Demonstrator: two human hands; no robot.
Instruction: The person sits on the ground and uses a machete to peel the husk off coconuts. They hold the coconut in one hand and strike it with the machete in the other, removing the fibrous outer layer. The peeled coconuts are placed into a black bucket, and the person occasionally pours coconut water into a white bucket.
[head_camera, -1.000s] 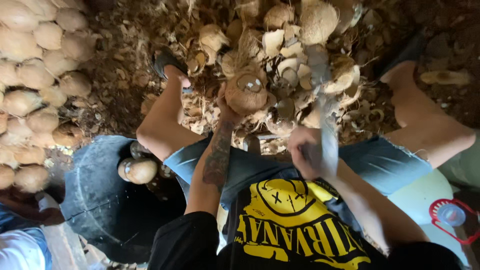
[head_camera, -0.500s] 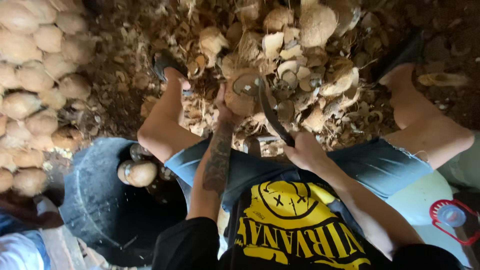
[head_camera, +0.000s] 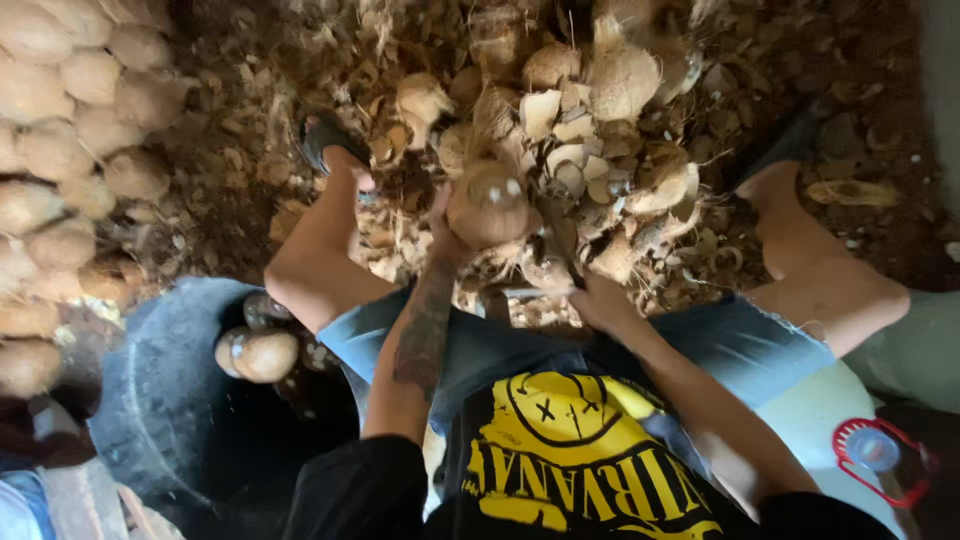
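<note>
Head camera, looking straight down: a seated person in a black and yellow shirt and blue shorts is working between their spread knees. The left hand (head_camera: 447, 232) is gripping a round, brown husked coconut (head_camera: 488, 203), holding it up just in front of the knees, above a heap of pale husk pieces (head_camera: 590, 110). The right hand (head_camera: 598, 300) is sitting lower, near the right thigh, with its fingers curled closed; a blade handle is blurring into the husks there, so I cannot tell for certain what it is grasping. The left forearm is showing a dark tattoo. A sandalled foot (head_camera: 328, 140) is resting on the littered ground beside the heap. On the person's left, a large black tub (head_camera: 170, 400) is holding a few peeled coconuts (head_camera: 262, 352). Further left, a stack of tan coconuts (head_camera: 70, 130) is running along the frame's edge. A red-rimmed lid (head_camera: 880, 460) is lying at the lower right.
</note>
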